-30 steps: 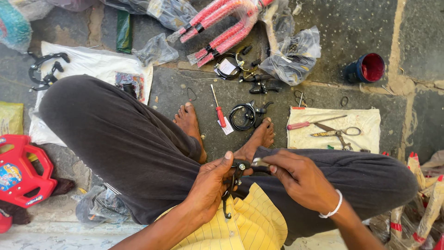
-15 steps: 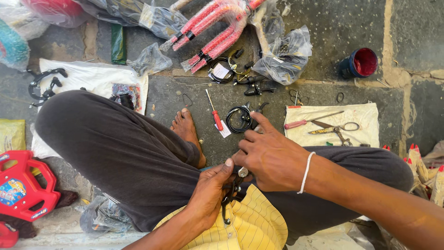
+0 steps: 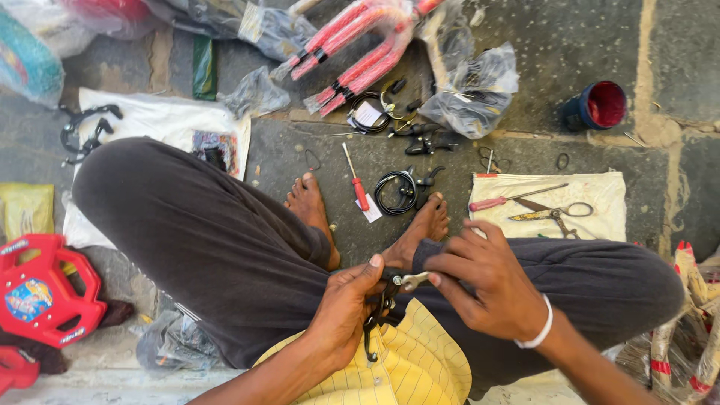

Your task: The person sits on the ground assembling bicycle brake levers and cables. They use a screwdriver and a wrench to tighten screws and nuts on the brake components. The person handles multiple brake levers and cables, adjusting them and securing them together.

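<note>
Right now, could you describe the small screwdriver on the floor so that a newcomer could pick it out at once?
Start at the person's two bare feet on the grey stone floor. Between them lies the small screwdriver, just left of a black cable coil. Its red handle and thin bare shaft set it apart from the pink-handled tool on the white cloth to the right.

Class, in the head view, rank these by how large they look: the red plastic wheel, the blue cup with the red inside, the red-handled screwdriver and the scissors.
Largest to smallest as seen:
1. red plastic wheel, though it lies nearer the camera
2. scissors and red-handled screwdriver, too alike to rank
3. blue cup, shorter across but bulkier, so unsure
</note>
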